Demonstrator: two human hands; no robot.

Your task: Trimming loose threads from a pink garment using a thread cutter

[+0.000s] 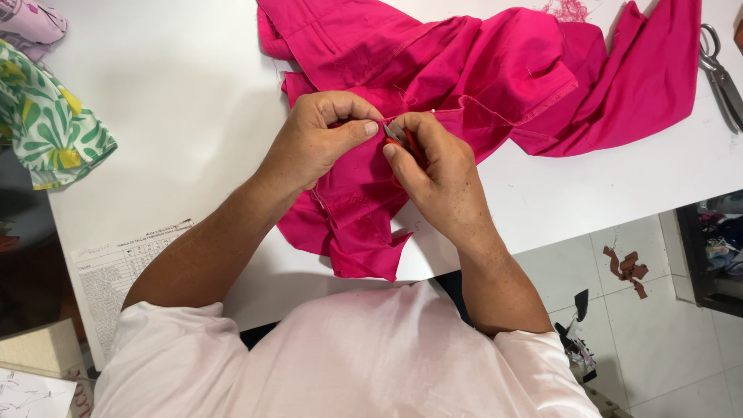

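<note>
A bright pink garment (pixel 480 77) lies crumpled across the white table (pixel 186 131), one end hanging over the front edge. My left hand (pixel 321 139) pinches a fold of the pink fabric between thumb and fingers. My right hand (pixel 437 174) is closed on a small red-handled tool (pixel 410 147) with a metal tip, held against the fabric right beside my left thumb. Both hands touch at the seam near the table's middle.
Metal scissors (pixel 721 73) lie at the table's far right edge. Green leaf-print fabric (pixel 46 124) and pale pink fabric (pixel 31 23) hang at the left. A printed paper chart (pixel 128 259) lies near the front left. Fabric scraps (pixel 627 269) lie on the tiled floor.
</note>
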